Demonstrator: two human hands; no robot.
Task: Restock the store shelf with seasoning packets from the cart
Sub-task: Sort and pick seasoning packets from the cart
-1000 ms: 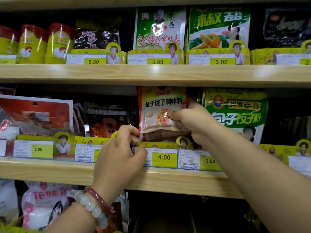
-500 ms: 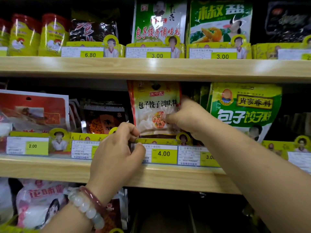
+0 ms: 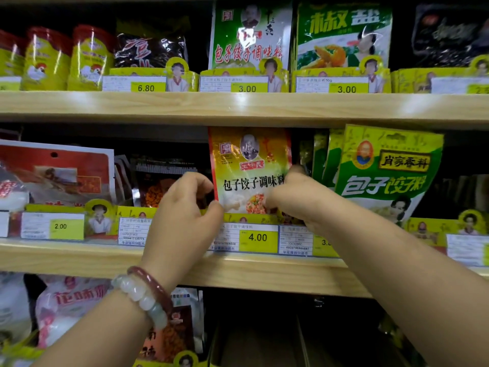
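Observation:
A yellow and red seasoning packet point(image 3: 248, 165) stands upright on the middle shelf point(image 3: 79, 258), just above the 4.00 price tag point(image 3: 258, 237). My right hand point(image 3: 293, 197) pinches its right edge with thumb and fingers. My left hand point(image 3: 182, 215), with bead bracelets on the wrist, pinches the packet's lower left corner between thumb and curled fingers. The packet's bottom edge is hidden behind the yellow shelf strip and my hands. The cart is out of view.
Green seasoning packets point(image 3: 383, 173) stand right of the held packet, and red pouches point(image 3: 55, 173) and a dark packet point(image 3: 164, 181) stand to its left. The upper shelf point(image 3: 238, 104) holds yellow canisters point(image 3: 47, 59) and green packets point(image 3: 251, 35). Pink bags point(image 3: 66, 308) lie below.
The packet has been stood more upright in its slot. My left hand rose from the price strip to the packet's lower left corner. My right hand stayed on the right edge.

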